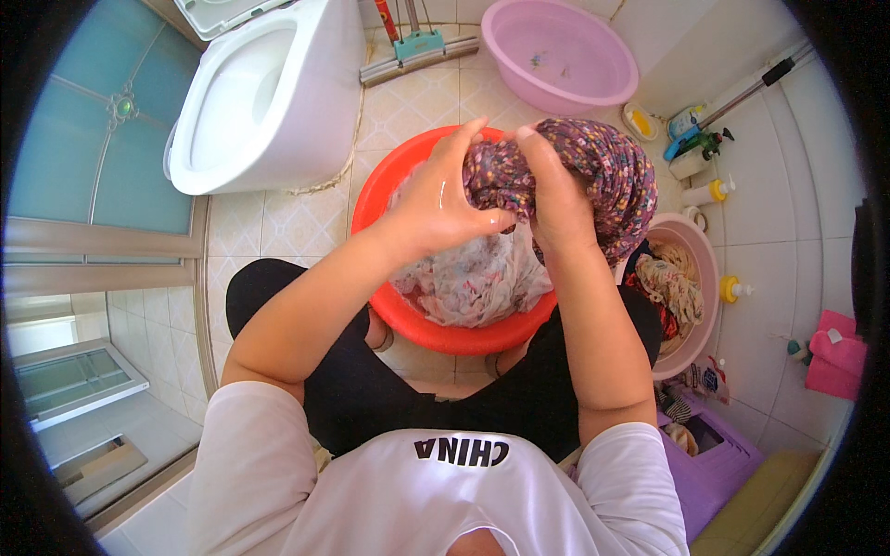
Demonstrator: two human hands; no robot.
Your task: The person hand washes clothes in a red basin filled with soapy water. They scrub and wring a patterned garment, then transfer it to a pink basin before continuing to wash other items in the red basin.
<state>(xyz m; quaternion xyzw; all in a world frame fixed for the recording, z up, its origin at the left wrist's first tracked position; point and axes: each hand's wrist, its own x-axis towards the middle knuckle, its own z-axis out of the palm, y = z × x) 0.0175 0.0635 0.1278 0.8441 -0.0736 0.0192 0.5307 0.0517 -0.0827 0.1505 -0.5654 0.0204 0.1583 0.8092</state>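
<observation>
A bunched, dark purple floral cloth is held up over the right part of a red plastic basin. My right hand grips its middle, with the larger bundle hanging to the right. Around the cloth's left end, my left hand is curved, fingers and thumb spread and wet; whether it presses on the fabric is hard to tell. Below the hands, pale wet laundry lies in sudsy water in the red basin, partly hidden by my hands and forearms.
A toilet stands at upper left, beside a sponge mop. A pink basin holds water at the top. Another pink basin with clothes is at right, near bottles along the wall. A purple plastic container sits lower right.
</observation>
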